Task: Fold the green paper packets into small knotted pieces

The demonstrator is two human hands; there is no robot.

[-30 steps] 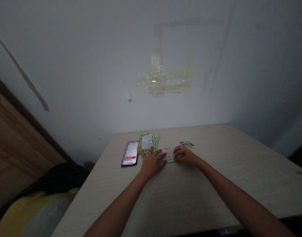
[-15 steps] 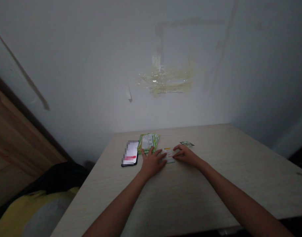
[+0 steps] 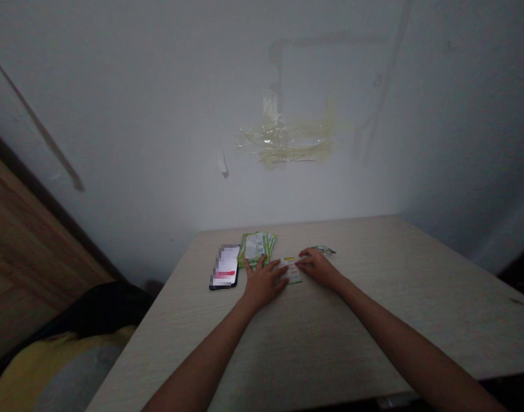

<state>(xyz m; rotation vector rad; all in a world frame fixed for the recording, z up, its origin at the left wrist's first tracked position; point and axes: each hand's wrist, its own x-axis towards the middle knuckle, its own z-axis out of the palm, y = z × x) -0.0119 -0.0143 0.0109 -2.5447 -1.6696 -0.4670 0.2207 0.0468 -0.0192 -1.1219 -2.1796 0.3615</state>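
My left hand [image 3: 263, 281] lies flat on the table with its fingers spread, its fingertips resting on a small white and green packet [image 3: 291, 273]. My right hand [image 3: 317, 265] rests beside it with curled fingers touching the packet's upper right edge. Just behind my left hand sits a stack of green packets [image 3: 256, 246]. A small torn green piece [image 3: 324, 249] lies right behind my right hand.
A phone [image 3: 225, 273] with a lit screen lies left of my left hand. The light wooden table [image 3: 373, 320] stands against a white wall with tape remains [image 3: 285, 140]. Yellow and dark cloth [image 3: 68, 355] lies low at the left, beside a wooden panel [image 3: 17, 252].
My right hand has slid slightly up and left along the packet's far edge. My left hand has stayed in place on the packet.
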